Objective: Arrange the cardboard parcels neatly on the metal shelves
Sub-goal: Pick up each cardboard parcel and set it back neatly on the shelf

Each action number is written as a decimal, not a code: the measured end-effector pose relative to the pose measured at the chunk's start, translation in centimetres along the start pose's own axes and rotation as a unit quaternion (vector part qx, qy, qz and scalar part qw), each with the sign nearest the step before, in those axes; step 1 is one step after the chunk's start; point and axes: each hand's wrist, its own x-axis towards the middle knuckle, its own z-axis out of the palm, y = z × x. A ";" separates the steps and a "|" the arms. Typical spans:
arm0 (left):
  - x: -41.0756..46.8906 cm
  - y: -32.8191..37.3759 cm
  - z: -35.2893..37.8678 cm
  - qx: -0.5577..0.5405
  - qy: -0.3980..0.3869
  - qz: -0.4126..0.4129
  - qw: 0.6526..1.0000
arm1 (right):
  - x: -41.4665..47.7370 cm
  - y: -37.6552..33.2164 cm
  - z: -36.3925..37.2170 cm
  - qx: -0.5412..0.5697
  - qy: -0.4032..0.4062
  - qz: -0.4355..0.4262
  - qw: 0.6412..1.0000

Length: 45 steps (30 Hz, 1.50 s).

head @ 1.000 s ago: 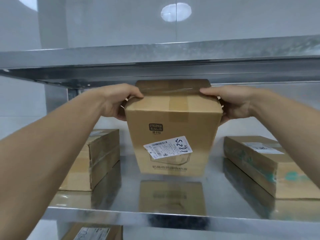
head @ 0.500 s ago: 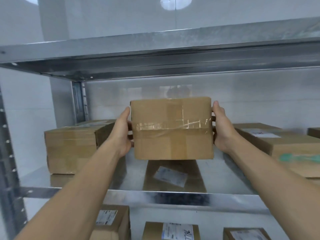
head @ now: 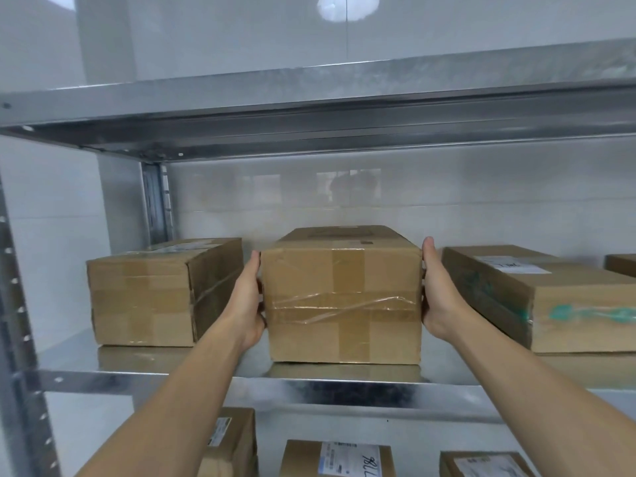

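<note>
left parcel (head: 155, 294): sits at the left end of the shelf (head: 144, 376), apart from the box being handled, with just enough gap for a hand.

left grip (head: 248, 304): palm flat on the left side of the middle parcel (head: 344, 304), fingers straight and pointing up and back. It's pressing, not curled round anything.

middle parcel: down on the shelf as far as I can tell, taped end facing the person. Its length seems to run back toward the wall, but it's pretty foreshortened. The front face looks a touch further forward than the neighbours.

right grip (head: 440, 297): mirror image, flat on the right side with the fingers straight. The box is squeezed between the two palms.

right parcel (head: 537, 297): flatter box with teal print, just beside the right grip.

what the next move hangs on: the box is dead centre between the grips, both equally near. My guess is a straight shove back along its length, then the hands slide out of those narrow gaps.

vs half a sec ago: the box was held in the air above the shelf, same two-palm hold. Now it's lower and further in. A second ago it stood on end with the label facing out.
</note>
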 end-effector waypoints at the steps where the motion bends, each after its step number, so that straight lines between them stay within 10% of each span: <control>1: 0.0 -0.3 -0.1 0.001 -0.002 0.001 1.000 | 0.1 0.1 -0.1 0.000 -0.001 0.001 1.000; 10: 1.9 3.7 -1.7 0.148 -0.053 -0.078 0.985 | 2.2 -3.4 -1.4 -0.110 -0.022 0.091 0.990; 18: 3.8 9.0 1.2 0.428 -0.081 -0.110 0.893 | 4.4 -7.9 1.0 -0.329 -0.093 0.191 0.920; 37: 5.9 7.8 -1.0 0.330 -0.071 -0.123 0.933 | 4.4 -8.3 0.2 -0.315 -0.121 0.179 0.924; 45: 5.5 2.3 -2.7 0.288 -0.044 -0.172 0.941 | 4.4 -7.5 -3.8 -0.123 -0.105 0.137 0.977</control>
